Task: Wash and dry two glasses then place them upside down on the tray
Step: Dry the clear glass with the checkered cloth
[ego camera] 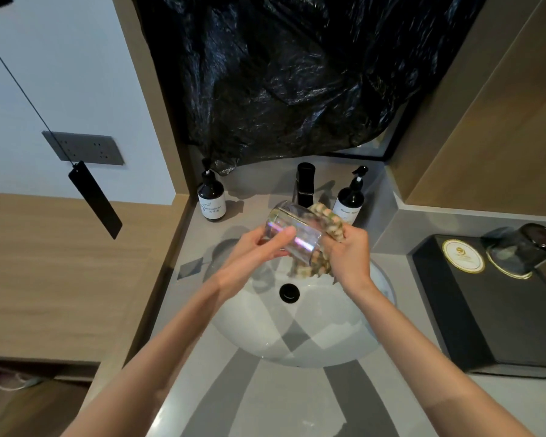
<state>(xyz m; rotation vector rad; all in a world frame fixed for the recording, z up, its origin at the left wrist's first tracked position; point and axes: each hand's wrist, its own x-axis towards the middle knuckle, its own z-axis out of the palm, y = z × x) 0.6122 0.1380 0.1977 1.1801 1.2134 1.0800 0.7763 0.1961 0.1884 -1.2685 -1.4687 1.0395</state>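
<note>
In the middle of the frame, over the white sink [297, 335], both hands hold one glass [292, 233]. It lies on its side and is clear, with a rainbow sheen. The left hand [262, 247] grips its wall, the thumb laid across the near side and the fingers curled underneath. The right hand [349, 257] is closed around a patterned cloth [328, 227]. The cloth is bunched at the glass's right end and hangs below it; whether it reaches inside cannot be told.

At the right edge of the frame a black tray [486, 320] sits on the grey surface [265, 402]. A second glass [524, 247] stands mouth down on it, beside a round gold-rimmed coaster [463, 256].

A black drain [289, 292] lies in the basin below the hands. Behind them a black faucet [304, 184] stands between two dark pump bottles [212, 198]. Black plastic sheeting [297, 74] fills the upper middle of the frame.
</note>
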